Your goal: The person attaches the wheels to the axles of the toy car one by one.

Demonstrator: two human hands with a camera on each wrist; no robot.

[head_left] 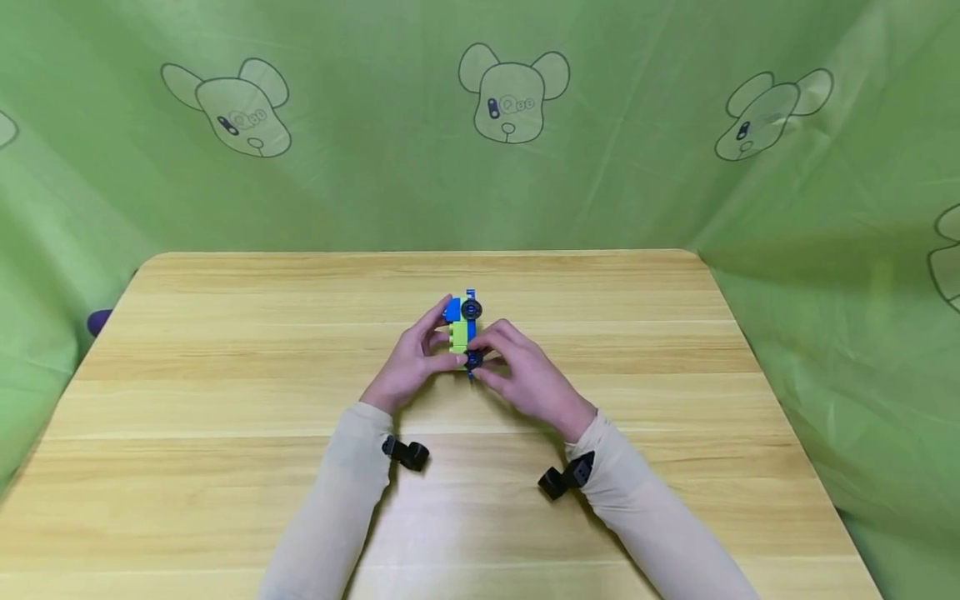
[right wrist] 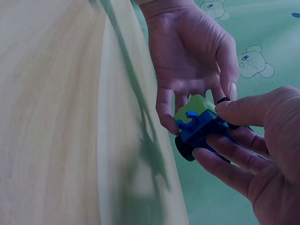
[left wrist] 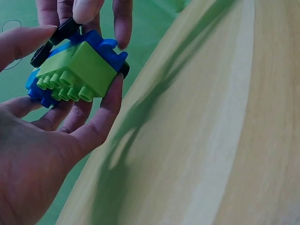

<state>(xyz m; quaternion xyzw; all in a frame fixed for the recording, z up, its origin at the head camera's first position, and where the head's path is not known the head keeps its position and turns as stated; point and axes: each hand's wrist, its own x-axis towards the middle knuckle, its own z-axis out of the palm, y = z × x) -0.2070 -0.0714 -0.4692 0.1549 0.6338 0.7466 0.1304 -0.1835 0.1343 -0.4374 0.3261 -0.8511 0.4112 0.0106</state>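
Observation:
A small toy block car [head_left: 460,333] is held up over the table, on its side with wheels toward the right hand. It has lime green studded blocks [left wrist: 77,70], a blue base with a hook at one end [right wrist: 190,123], and black wheels [head_left: 471,309]. The left hand [head_left: 410,360] grips it from the left, fingers along its far side and thumb at the near wheel. From the right, the right hand [head_left: 531,379] holds the car's wheel side, its thumb and fingertips around the near black wheel [head_left: 473,359].
Beneath both hands lies a wood-grain table [head_left: 225,367]. Green curtain [head_left: 390,167] with bear-head drawings hangs behind and at the sides. A purple object [head_left: 98,322] shows past the table's left edge. Small black cameras [head_left: 567,477] sit on both wrists.

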